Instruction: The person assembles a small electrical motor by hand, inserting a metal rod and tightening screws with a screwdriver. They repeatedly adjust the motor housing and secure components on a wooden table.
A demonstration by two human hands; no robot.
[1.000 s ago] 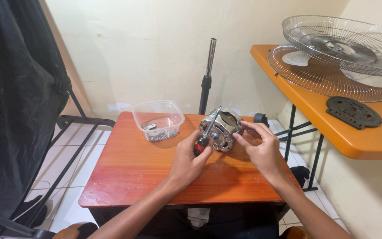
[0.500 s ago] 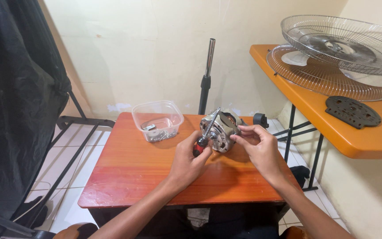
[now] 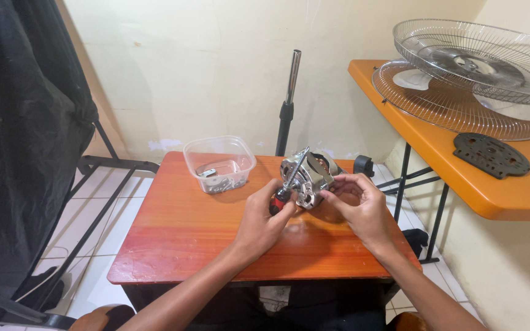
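The left hand (image 3: 264, 222) holds a screwdriver (image 3: 289, 181) against the metal motor (image 3: 307, 178) (the right hand (image 3: 358, 208) holds it), right of the clear tub (image 3: 219, 162) on the desk (image 3: 179, 236).

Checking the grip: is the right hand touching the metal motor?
Touching. The head view shows the right hand with fingertips pressed against the side of the metal motor.

No packages, labels, signs or screens anywhere in view.
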